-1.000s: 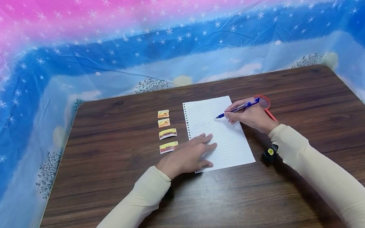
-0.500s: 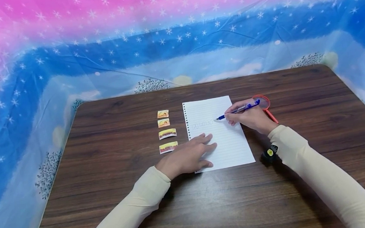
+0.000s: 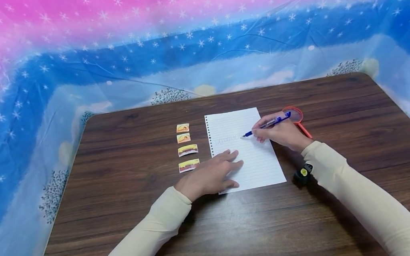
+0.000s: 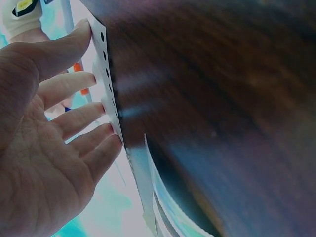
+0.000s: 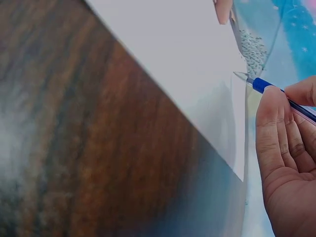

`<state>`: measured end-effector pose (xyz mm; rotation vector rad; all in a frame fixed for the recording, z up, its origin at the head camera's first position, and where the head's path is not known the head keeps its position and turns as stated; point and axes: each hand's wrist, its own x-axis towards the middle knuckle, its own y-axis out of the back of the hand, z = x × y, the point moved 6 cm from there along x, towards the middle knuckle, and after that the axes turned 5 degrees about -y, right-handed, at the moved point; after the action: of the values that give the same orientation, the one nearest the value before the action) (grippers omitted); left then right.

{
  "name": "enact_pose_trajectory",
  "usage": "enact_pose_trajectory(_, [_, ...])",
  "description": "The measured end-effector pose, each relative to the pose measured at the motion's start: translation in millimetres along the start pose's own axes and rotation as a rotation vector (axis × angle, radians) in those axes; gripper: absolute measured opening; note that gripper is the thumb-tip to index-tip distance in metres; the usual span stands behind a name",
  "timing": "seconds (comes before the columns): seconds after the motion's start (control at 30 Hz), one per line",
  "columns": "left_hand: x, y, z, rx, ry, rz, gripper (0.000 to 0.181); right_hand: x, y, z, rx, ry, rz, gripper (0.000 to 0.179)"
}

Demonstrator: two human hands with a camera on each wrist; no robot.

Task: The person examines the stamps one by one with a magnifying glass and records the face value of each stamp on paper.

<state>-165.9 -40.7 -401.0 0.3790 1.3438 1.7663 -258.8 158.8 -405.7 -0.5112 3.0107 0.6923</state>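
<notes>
A sheet of lined, hole-punched paper [image 3: 258, 160] lies on the brown wooden table, with a faint row of handwriting across its upper half. My right hand [image 3: 275, 128] pinches a blue pen [image 3: 267, 124], its tip right at the paper by the end of that row. In the right wrist view the pen [image 5: 261, 85] shows between thumb and fingers. My left hand [image 3: 212, 173] rests on the sheet's lower left part, fingers spread. The left wrist view shows this hand [image 4: 59, 113] with its fingertips at the punched edge of the paper [image 4: 109, 84].
Several small yellow and orange stamp-like pieces [image 3: 188, 150] lie in a column left of the paper, the lowest close to my left hand. A red-rimmed magnifying glass [image 3: 304, 129] lies behind my right hand. Snowflake-patterned cloth [image 3: 191, 44] hangs around the table [image 3: 121, 170].
The pen tip has shifted slightly at the end of the written row, moving a little down the sheet. My left hand and the paper stay in place.
</notes>
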Motion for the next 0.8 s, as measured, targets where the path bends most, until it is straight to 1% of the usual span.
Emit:
enact_pose_trajectory(0.13, [0.0, 0.4, 0.0, 0.003, 0.000, 0.002, 0.064, 1.1, 1.6, -0.9, 0.011, -0.003, 0.011, 0.024])
enact_pose_trajectory(0.37, [-0.2, 0.2, 0.6, 0.005, -0.001, 0.001, 0.064, 0.3, 1.7, 1.2, -0.041, -0.028, 0.018, 0.024])
enact_pose_trajectory(0.67, [-0.2, 0.6, 0.9, 0.013, 0.001, 0.001, 0.064, -1.9, 2.5, 0.0, -0.038, -0.015, 0.032, 0.022])
enact_pose_trajectory(0.8, [0.0, 0.2, 0.4, 0.006, 0.007, -0.003, 0.064, -1.0, 3.4, -1.9, -0.012, -0.008, 0.034, 0.023])
